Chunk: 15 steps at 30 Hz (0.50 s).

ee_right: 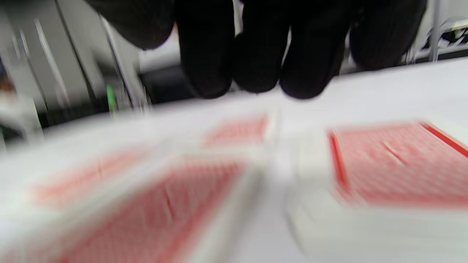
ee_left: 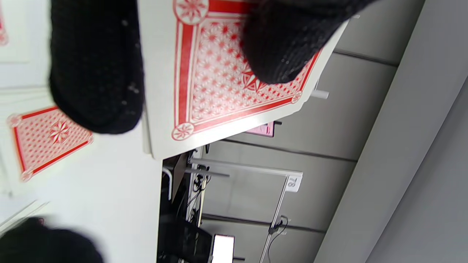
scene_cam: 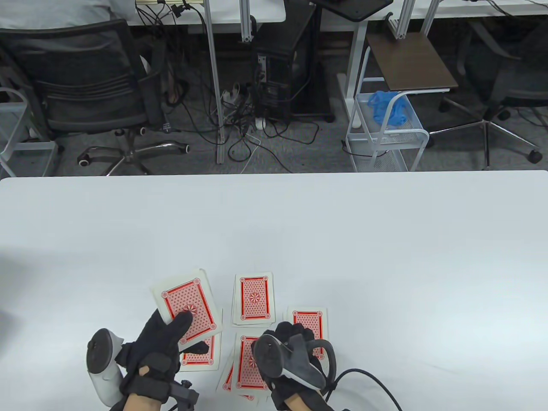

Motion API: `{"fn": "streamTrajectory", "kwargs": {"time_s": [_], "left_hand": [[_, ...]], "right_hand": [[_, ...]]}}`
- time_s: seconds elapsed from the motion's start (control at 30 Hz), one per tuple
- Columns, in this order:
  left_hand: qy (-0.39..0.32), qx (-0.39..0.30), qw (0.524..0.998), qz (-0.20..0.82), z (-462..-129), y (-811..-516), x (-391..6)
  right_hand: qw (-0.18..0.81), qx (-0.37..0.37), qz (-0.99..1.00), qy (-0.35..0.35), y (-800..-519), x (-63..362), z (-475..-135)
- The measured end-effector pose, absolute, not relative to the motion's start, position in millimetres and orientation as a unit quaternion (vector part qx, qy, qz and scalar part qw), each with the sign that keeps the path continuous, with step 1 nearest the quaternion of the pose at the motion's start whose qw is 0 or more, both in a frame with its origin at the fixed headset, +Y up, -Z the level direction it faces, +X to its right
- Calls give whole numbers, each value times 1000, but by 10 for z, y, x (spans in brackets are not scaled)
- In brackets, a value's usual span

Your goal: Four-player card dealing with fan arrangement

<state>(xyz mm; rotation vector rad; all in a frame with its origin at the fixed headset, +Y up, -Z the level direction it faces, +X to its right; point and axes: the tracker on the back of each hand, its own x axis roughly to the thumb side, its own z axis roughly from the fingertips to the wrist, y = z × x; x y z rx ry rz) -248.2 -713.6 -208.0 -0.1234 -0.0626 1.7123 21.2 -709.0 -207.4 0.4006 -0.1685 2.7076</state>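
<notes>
Nearest the bottom edge, the right hand (scene_cam: pixel 295 364) hovers palm-down over a loose pile of red-backed cards (scene_cam: pixel 246 370) on the white worktop (scene_cam: pixel 342 239); its fingers (ee_right: pixel 204 54) hang side by side and nothing shows between them, though the wrist view is blurred. Beside it, the left hand (scene_cam: pixel 156 351) holds the deck (scene_cam: pixel 188 306) face down, thumb (scene_cam: pixel 182 323) pressed on the top card's back, above another pile (scene_cam: pixel 201 355). Just beyond lie two more piles, one in the middle (scene_cam: pixel 253 299) and one to the right (scene_cam: pixel 309 321). Past the worktop's far edge stand an office chair (scene_cam: pixel 85 85) and a white wire cart (scene_cam: pixel 385 132).
</notes>
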Motion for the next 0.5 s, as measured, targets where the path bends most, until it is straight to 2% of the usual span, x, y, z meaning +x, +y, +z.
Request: {"fn": "streamTrajectory", "kwargs": {"time_s": [0.07,0.17,0.33,0.5], "left_hand": [[-38,-76,658,748,-2081,-7158,-2374],[-67,-118,661,738,-2068,-7190,-2173],[-89,-155,643,744,-2012,-7205,-1921],[-84,-154,640,748,-2016,-7222,-1943]], "right_hand": [[287,156,938,-119,-6966,316,-2043],[370,157,904,-146,-6885,425,-2012],[359,180,899,-174,-6877,466,-2021],[367,212,887,-182,-6796,430,-2008]]}}
